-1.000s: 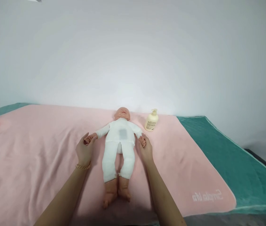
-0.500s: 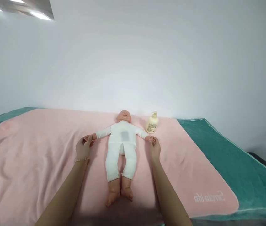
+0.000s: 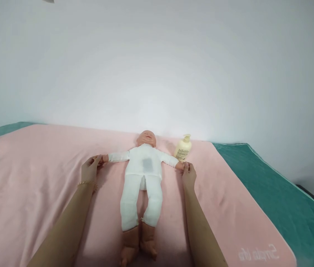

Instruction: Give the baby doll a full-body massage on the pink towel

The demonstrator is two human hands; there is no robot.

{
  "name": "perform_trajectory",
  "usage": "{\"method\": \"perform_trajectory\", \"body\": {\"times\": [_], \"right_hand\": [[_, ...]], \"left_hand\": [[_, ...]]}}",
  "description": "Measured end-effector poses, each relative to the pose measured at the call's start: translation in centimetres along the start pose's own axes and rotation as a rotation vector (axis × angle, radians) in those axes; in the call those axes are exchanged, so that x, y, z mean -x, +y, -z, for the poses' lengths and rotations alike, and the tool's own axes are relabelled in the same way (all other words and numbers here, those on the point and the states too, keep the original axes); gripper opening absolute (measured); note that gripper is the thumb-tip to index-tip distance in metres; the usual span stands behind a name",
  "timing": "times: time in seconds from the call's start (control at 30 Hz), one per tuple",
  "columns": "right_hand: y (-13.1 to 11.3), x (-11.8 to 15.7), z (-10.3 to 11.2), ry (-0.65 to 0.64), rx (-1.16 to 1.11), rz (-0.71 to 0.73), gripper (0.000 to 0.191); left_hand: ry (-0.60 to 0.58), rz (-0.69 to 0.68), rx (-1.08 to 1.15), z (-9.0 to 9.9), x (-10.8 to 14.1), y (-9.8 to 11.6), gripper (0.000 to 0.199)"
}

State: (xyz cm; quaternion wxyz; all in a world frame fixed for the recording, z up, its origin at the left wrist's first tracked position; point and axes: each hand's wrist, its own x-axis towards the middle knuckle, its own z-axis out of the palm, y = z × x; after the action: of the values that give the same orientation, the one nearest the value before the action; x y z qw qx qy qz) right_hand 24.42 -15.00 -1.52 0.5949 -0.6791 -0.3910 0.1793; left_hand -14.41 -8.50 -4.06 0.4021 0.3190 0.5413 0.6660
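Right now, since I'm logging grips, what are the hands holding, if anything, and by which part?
The white-clothed baby doll, by both its small hands: the person's left hand holds one, the right hand the other.

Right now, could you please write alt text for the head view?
A person's left hand and right hand hold a white-clothed baby doll by its outspread arms, face up on a pink blanket. A pale-yellow pump bottle stands beyond the right hand.

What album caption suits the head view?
Left hand and right hand hold a doll by its hands on a pink blanket, pump bottle nearby.
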Motion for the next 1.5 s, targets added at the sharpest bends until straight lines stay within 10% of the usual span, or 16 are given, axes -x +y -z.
{"method": "perform_trajectory", "body": {"times": [0.37, 0.67, 1.03, 1.5], "right_hand": [[1.7, -1.2, -0.4, -0.035, -0.411, -0.095, 0.054], [0.3, -0.4, -0.2, 0.001, -0.258, -0.093, 0.04], [0.8, -0.7, -0.3, 0.034, -0.336, -0.088, 0.047], [-0.1, -0.3, -0.4, 0.032, -0.279, -0.095, 0.041]], "left_hand": [[-0.078, 0.154, 0.296, 0.1, 0.2, 1.3, 0.016], [-0.117, 0.052, 0.165, -0.4, 1.1, 1.5, 0.045], [-0.085, 0.089, 0.283, -0.3, 1.1, 1.4, 0.022], [-0.086, 0.034, 0.11, -0.2, 0.8, 1.0, 0.05]]}}
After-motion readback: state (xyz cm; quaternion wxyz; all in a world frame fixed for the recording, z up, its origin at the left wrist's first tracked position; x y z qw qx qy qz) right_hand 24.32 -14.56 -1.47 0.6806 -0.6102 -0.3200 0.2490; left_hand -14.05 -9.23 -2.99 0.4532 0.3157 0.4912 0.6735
